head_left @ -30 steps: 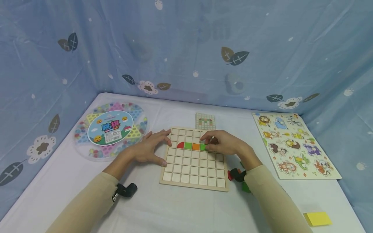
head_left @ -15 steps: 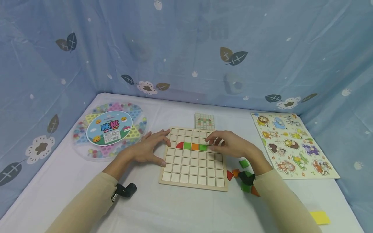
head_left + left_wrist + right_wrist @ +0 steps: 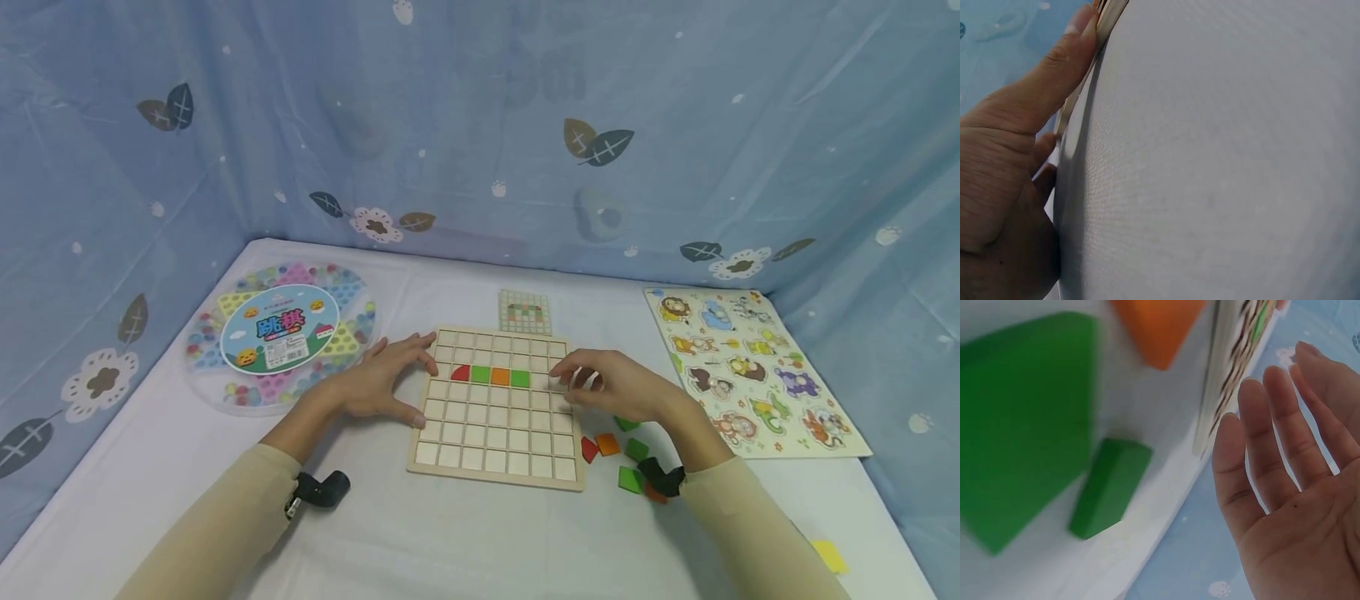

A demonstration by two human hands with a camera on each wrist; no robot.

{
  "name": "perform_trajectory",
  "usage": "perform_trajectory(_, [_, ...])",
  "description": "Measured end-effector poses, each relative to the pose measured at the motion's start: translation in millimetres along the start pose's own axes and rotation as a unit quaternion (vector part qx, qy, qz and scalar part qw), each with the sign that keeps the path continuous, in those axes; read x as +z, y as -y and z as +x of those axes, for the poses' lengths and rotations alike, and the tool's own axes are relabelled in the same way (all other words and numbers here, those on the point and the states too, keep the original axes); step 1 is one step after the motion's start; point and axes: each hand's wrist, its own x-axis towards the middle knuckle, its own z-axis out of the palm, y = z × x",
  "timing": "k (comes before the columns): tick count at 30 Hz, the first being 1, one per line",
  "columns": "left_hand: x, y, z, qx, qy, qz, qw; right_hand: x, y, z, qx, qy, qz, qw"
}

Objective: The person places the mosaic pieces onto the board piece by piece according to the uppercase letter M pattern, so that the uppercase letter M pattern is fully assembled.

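Observation:
A square wooden grid board (image 3: pixel 474 436) lies on the white table. In one row sit a red piece with a rounded corner (image 3: pixel 462 373), a green square (image 3: pixel 481 374), an orange square (image 3: pixel 500 377) and a second green square (image 3: pixel 520 379). My left hand (image 3: pixel 382 383) rests at the board's left edge, thumb and fingers spread; the left wrist view shows the thumb (image 3: pixel 1063 69) against that edge. Over the board's right side hovers my right hand (image 3: pixel 618 383), fingers loosely bent, holding nothing. Just beyond the board lies a small pattern card (image 3: pixel 525 312).
Several loose pieces lie right of the board, among them a red one (image 3: pixel 589 450), an orange one (image 3: pixel 607 444) and a green one (image 3: pixel 630 479). A round marble game box (image 3: pixel 281 329) stands left, an animal puzzle board (image 3: pixel 757 375) right. Something yellow (image 3: pixel 830 556) is partly hidden by the right sleeve.
My right hand has let go of the right-hand green square and drawn back to the right. More loose pieces now show beside the board. The left hand stays put.

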Motion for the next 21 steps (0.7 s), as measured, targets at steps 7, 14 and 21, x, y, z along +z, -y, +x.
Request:
perform_trajectory(7, [-0.3, 0.6, 0.0, 0.004, 0.000, 0.000, 1.0000, 3, -10, -13.9, -0.008, -0.002, 0.010, 0.9999])
perform_trajectory(14, [1.1, 1.5, -1.0, 0.009, -0.002, 0.001, 1.0000, 5, -12, -26.5, -0.005, 0.003, 0.017, 0.9998])
perform_trajectory(21, [2.1, 2.3, 0.1, 0.008, -0.003, -0.002, 1.0000, 6, -14, -37.2, 0.014, 0.002, 0.008, 0.9999])
